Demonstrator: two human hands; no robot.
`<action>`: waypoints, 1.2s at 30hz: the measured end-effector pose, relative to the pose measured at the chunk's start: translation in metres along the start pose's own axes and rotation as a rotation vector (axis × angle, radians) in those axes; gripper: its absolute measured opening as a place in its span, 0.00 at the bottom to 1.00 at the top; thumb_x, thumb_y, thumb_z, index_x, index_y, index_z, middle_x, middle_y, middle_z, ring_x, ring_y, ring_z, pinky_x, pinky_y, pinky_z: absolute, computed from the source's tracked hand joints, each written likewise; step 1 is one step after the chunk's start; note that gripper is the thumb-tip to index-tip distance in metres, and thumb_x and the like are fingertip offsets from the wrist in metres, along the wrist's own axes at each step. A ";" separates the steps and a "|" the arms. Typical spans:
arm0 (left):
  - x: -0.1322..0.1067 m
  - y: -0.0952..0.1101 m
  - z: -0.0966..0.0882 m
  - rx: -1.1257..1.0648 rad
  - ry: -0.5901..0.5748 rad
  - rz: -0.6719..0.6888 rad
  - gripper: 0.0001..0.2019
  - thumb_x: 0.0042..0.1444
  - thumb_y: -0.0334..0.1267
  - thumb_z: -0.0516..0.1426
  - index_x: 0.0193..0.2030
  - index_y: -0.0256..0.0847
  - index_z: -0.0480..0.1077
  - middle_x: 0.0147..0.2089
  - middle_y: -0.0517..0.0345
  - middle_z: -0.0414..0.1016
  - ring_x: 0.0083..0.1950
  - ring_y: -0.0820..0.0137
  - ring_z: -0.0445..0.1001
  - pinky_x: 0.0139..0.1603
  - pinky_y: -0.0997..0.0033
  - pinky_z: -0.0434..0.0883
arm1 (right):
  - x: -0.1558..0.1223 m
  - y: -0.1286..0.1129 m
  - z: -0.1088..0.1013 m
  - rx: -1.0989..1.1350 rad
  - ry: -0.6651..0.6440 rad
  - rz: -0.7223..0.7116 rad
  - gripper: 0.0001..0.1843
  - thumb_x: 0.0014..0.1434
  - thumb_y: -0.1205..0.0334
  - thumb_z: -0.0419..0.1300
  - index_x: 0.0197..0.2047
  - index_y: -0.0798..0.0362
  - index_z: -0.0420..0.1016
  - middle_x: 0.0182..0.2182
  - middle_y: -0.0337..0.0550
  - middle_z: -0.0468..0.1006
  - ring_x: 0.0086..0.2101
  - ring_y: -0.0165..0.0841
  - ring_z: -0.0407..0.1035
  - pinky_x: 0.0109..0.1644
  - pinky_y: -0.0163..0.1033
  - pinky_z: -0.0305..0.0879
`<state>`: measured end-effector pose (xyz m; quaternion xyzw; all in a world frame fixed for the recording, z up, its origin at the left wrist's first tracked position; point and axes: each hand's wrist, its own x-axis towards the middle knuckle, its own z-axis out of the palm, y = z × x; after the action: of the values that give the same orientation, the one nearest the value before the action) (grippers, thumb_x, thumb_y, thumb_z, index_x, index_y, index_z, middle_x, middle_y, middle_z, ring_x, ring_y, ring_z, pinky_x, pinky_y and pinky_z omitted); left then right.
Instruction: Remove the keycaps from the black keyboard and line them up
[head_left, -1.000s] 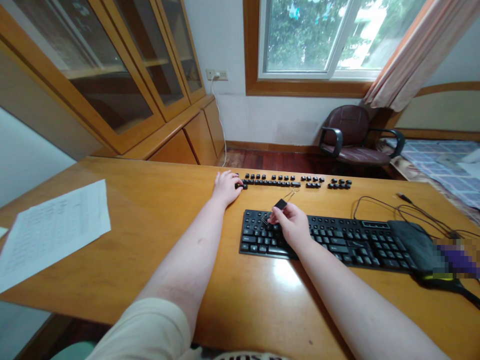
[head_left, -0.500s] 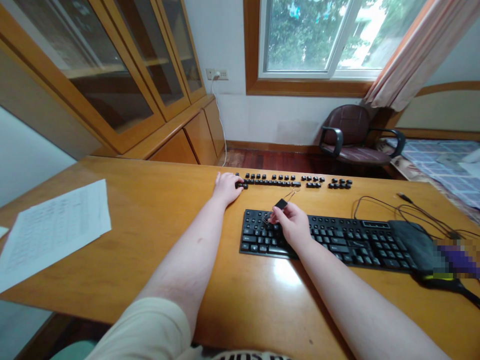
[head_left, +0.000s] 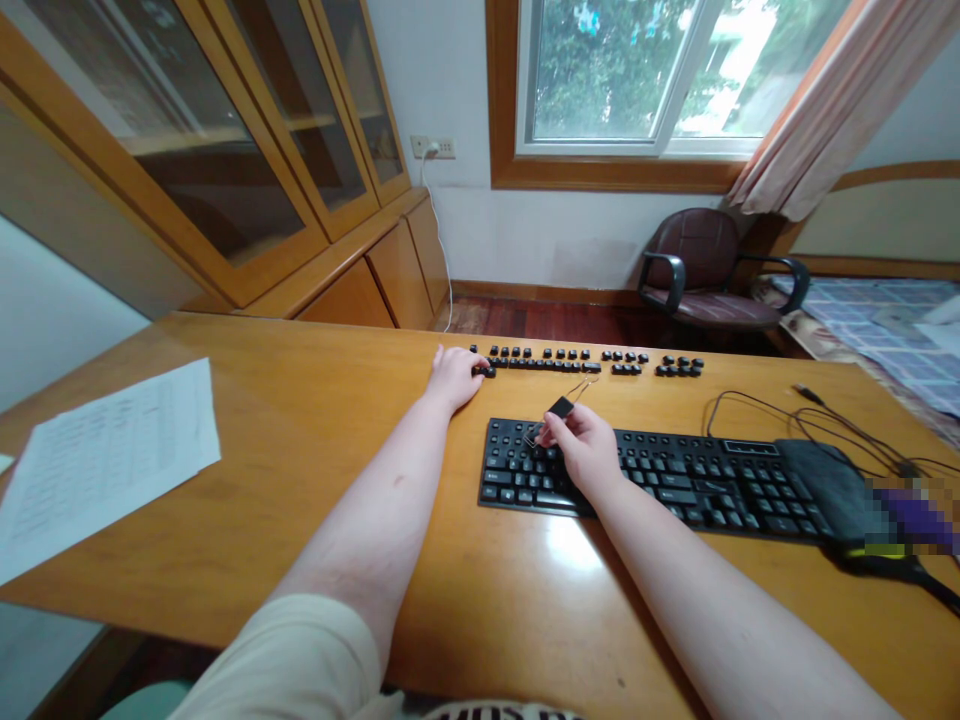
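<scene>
With my right hand (head_left: 589,447) I grip a black-handled wire keycap puller (head_left: 561,407). One set of its wire loops reaches down to the upper left keys of the black keyboard (head_left: 675,487), and the other points up and away. Several key positions in the keyboard's upper rows show no caps. My left hand (head_left: 452,378) rests at the left end of rows of loose black keycaps (head_left: 544,364). Its thumb and fingers curl round a keycap (head_left: 489,372) there, partly hidden by the fingertips.
Printed paper sheets (head_left: 120,450) lie on the desk's left side. A coiled cable (head_left: 814,420) lies behind the keyboard's right end, beside a purple and black item (head_left: 911,520). Beyond the desk stand an armchair (head_left: 694,265) and a glass-door cabinet (head_left: 300,130).
My left fingertips have shifted very slightly at the loose keycaps. The right hand and the puller stay in nearly the same place over the keyboard.
</scene>
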<state>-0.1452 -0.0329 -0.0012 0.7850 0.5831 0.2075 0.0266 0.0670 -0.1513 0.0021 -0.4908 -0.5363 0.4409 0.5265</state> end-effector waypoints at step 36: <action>-0.095 0.087 -0.014 -0.386 -0.157 0.088 0.14 0.54 0.37 0.54 0.48 0.42 0.69 0.45 0.55 0.75 0.46 0.65 0.71 0.51 0.63 0.67 | 0.013 -0.010 -0.020 -0.733 -0.306 -0.285 0.16 0.59 0.54 0.53 0.24 0.53 0.68 0.21 0.39 0.70 0.24 0.30 0.63 0.28 0.34 0.56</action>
<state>-0.0938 -0.1516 0.0082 0.8037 0.4940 0.2547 0.2126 0.0864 -0.1411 0.0148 -0.4955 -0.7921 0.2114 0.2871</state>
